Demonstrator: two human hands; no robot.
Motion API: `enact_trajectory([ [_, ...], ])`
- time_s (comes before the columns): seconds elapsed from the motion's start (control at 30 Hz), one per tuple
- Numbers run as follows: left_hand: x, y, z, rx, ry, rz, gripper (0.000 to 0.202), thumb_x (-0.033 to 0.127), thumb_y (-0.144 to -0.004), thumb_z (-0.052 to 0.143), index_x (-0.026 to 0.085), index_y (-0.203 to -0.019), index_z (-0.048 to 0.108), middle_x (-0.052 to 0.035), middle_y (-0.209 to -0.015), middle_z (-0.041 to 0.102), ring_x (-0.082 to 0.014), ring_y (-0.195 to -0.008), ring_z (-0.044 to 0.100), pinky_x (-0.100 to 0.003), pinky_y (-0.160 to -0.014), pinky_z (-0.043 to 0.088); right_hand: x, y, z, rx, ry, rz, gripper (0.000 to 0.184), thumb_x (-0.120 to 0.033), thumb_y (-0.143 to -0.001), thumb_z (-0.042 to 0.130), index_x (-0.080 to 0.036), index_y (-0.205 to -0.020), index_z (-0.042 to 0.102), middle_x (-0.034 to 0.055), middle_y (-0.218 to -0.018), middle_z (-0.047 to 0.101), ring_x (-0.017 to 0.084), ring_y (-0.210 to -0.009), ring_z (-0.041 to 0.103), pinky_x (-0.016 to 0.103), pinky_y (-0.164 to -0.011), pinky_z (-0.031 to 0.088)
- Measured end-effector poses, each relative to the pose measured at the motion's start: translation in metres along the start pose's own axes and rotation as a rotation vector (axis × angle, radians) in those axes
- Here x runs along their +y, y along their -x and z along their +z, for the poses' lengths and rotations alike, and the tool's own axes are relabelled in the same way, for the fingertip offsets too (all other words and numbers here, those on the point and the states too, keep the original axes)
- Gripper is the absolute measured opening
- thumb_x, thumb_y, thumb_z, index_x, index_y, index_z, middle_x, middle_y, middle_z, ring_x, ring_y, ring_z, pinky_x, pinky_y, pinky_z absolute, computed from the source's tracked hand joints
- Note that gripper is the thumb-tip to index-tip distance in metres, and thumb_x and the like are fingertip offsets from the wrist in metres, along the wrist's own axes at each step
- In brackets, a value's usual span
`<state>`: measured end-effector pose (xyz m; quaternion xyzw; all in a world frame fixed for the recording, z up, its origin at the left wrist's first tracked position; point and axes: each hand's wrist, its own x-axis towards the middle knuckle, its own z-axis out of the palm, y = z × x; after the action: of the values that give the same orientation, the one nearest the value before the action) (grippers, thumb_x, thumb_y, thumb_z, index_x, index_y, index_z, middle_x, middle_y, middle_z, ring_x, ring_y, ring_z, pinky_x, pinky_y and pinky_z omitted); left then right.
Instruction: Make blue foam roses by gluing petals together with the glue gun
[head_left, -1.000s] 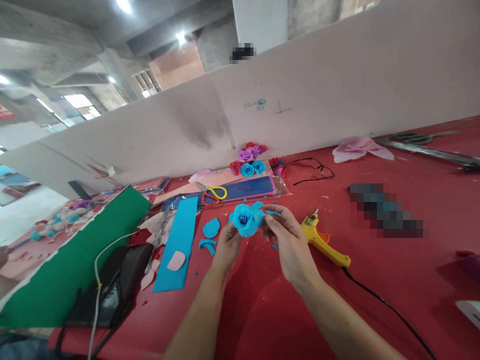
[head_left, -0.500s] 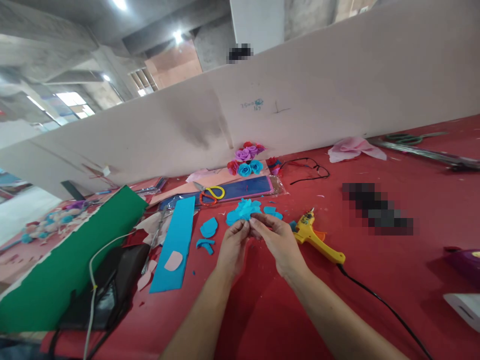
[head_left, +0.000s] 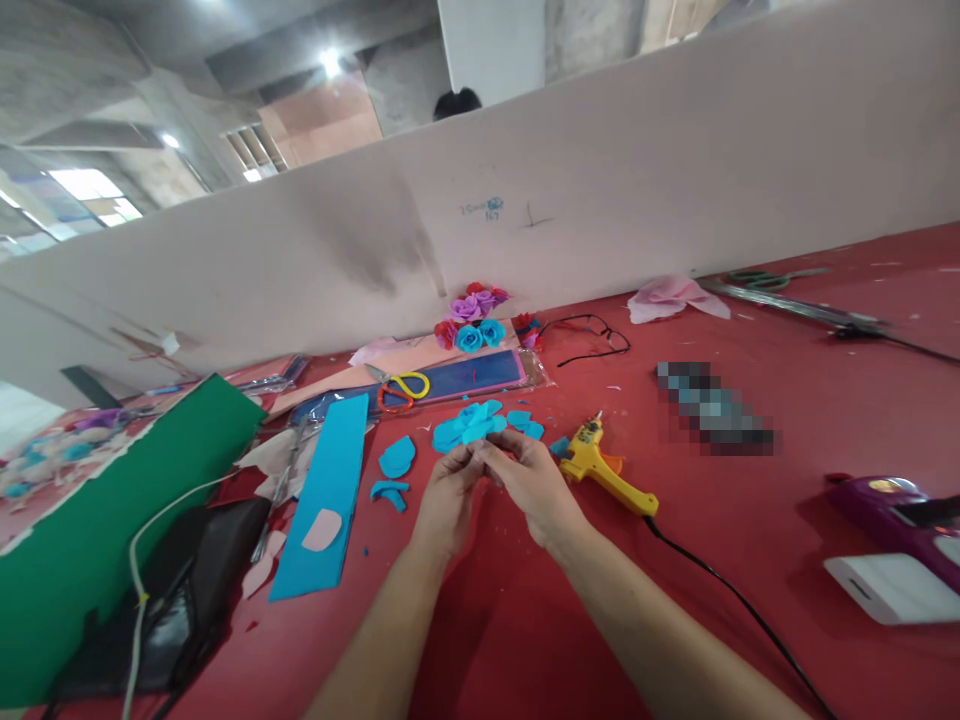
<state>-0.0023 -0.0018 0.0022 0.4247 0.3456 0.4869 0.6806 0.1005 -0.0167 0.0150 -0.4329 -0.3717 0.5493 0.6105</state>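
Note:
My left hand [head_left: 450,485] and my right hand [head_left: 532,480] meet over the red table, fingertips pinched together. Between them they grip a blue paper petal [head_left: 484,427], its lower edge covered by my fingers. More blue petals [head_left: 448,434] lie right behind it, so where one ends and another starts is hard to see. Left of my hands are a cut blue petal stack [head_left: 397,457] and a curled blue scrap [head_left: 390,493]. A yellow glue gun [head_left: 604,470] rests just right of my right hand, its nozzle pointing away from me.
Scissors [head_left: 397,388] with red and yellow handles lie on packaged blue paper [head_left: 472,376]. Paper roses [head_left: 471,335] stand by the white partition [head_left: 300,260]. A long blue strip [head_left: 330,500], green board [head_left: 135,540] and black bag [head_left: 172,590] fill the left; glasses [head_left: 592,340] lie behind.
The view has swung to the right, so the table's things sit further left. Both hands stay together, and the blue paper at my fingertips looks flatter and more spread.

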Motion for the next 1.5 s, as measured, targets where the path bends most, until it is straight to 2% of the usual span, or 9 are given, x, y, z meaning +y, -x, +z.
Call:
enact_trajectory([
  [0.27, -0.0027, -0.0004, -0.0034, 0.001, 0.011, -0.025, 0.012, 0.027, -0.07, 0.07, 0.017, -0.075, 0.069, -0.0022, -0.071, 0.066, -0.0161, -0.074, 0.06, -0.028, -0.072, 0.043, -0.0023, 0.0017, 0.0008, -0.058, -0.044, 0.044, 0.023, -0.042, -0.069, 0.065, -0.019, -0.072, 0.062, -0.0027, -0.063, 0.057, 0.013, -0.063, 0.05, 0.027, -0.061, 0.039],
  [0.47, -0.0034, -0.0006, -0.0012, -0.014, 0.007, -0.026, 0.016, 0.027, -0.067, 0.073, 0.015, -0.077, 0.069, -0.0036, -0.074, 0.067, -0.0171, -0.077, 0.061, -0.027, -0.072, 0.043, 0.0013, 0.0022, 0.0023, -0.079, -0.078, 0.048, 0.017, -0.036, -0.074, 0.06, -0.02, -0.078, 0.06, -0.0014, -0.07, 0.059, 0.015, -0.07, 0.053, 0.029, -0.069, 0.04],
  [0.6, -0.0031, -0.0004, -0.0016, 0.009, 0.032, -0.022, 0.011, 0.025, -0.068, 0.072, 0.017, -0.075, 0.069, -0.0013, -0.071, 0.066, -0.0159, -0.076, 0.061, -0.027, -0.073, 0.043, 0.0015, 0.0032, 0.0028, -0.097, -0.036, 0.023, 0.019, -0.038, -0.076, 0.059, -0.02, -0.08, 0.06, 0.0, -0.076, 0.061, 0.016, -0.076, 0.054, 0.031, -0.075, 0.042],
  [0.77, -0.0034, -0.0003, -0.0021, 0.019, 0.031, -0.025, 0.013, 0.027, -0.067, 0.072, 0.016, -0.072, 0.068, -0.0018, -0.069, 0.065, -0.0168, -0.076, 0.061, -0.028, -0.073, 0.044, 0.0002, 0.0036, 0.0032, -0.069, 0.008, 0.041, 0.021, -0.04, -0.075, 0.059, -0.019, -0.075, 0.059, -0.0016, -0.069, 0.057, 0.015, -0.071, 0.051, 0.029, -0.069, 0.041],
  [0.97, -0.0057, 0.0004, -0.001, 0.049, 0.049, -0.03, 0.012, 0.024, -0.066, 0.073, 0.015, -0.07, 0.067, -0.0014, -0.069, 0.065, -0.016, -0.076, 0.061, -0.027, -0.074, 0.043, 0.0038, 0.0037, 0.0036, -0.05, -0.04, 0.051, 0.017, -0.036, -0.074, 0.059, -0.02, -0.073, 0.057, -0.0018, -0.07, 0.056, 0.015, -0.072, 0.052, 0.031, -0.075, 0.04],
  [1.13, -0.0063, -0.0001, -0.0035, 0.051, 0.057, -0.024, 0.011, 0.024, -0.065, 0.073, 0.016, -0.071, 0.068, -0.0008, -0.068, 0.065, -0.015, -0.074, 0.06, -0.027, -0.074, 0.043, 0.002, 0.0047, 0.0033, -0.085, -0.007, 0.014, 0.021, -0.04, -0.077, 0.058, -0.02, -0.071, 0.054, -0.0026, -0.068, 0.054, 0.015, -0.071, 0.049, 0.03, -0.074, 0.04],
  [1.33, -0.0085, -0.0002, -0.0017, 0.11, 0.14, -0.036, 0.012, 0.022, -0.059, 0.077, 0.017, -0.064, 0.067, 0.0011, -0.067, 0.065, -0.0135, -0.074, 0.06, -0.027, -0.077, 0.044, 0.0013, 0.0042, 0.0037, -0.093, -0.041, -0.01, 0.015, -0.034, -0.077, 0.057, -0.021, -0.069, 0.052, -0.0042, -0.066, 0.051, 0.014, -0.068, 0.048, 0.028, -0.07, 0.038],
  [1.5, -0.0087, 0.0004, 0.0005, 0.074, 0.102, -0.052, 0.012, 0.024, -0.062, 0.075, 0.017, -0.07, 0.069, -0.0016, -0.072, 0.068, -0.0164, -0.077, 0.062, -0.028, -0.077, 0.044, 0.0, 0.0045, 0.0043, -0.073, -0.041, -0.002, 0.018, -0.034, -0.077, 0.056, -0.021, -0.067, 0.05, -0.0049, -0.063, 0.047, 0.013, -0.064, 0.044, 0.028, -0.069, 0.038],
])
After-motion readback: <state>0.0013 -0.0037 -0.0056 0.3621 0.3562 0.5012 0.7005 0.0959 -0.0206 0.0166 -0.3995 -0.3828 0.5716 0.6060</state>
